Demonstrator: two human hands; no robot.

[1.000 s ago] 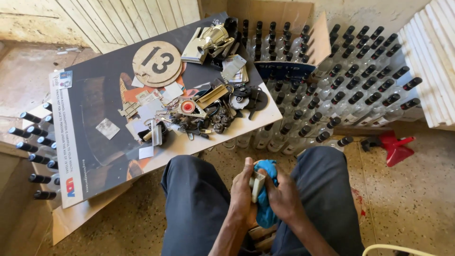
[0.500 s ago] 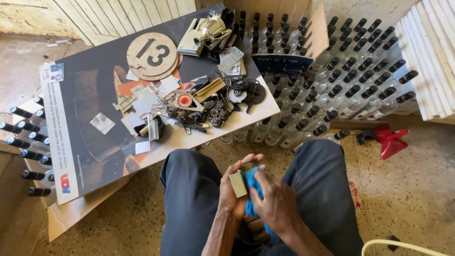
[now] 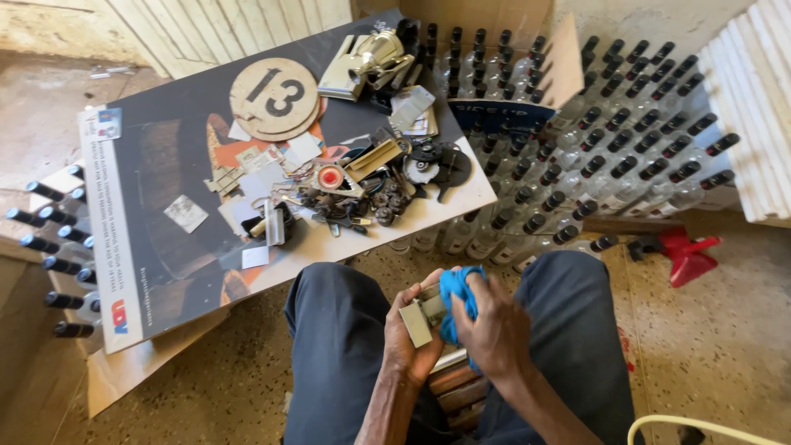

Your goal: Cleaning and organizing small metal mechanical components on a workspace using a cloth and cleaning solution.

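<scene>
Head view: between our knees, below the cluttered surface (image 3: 165, 247), our left hand (image 3: 412, 342) is wrapped around a small metal block (image 3: 416, 321), its long axis tilted up-left toward that surface. Our right hand (image 3: 494, 330) is clamped on a blue cloth (image 3: 457, 297) pressed against the block.

Two hands (image 3: 461, 325), one blue cloth (image 3: 458, 290), one round disc (image 3: 274, 97).

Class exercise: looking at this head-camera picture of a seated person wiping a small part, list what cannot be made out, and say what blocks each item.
Head view only:
- Small tan rectangular metal part: far side hidden by the crumpled blue cloth.
- Right hand: its fingers are buried in the cloth.
- Left hand: palm turned away.
- Wooden slatted seat: mostly covered by the legs.
- Pile of small dark metal parts: too small to identify.
- Pale yellow hose: cut off by the bottom edge.
</scene>
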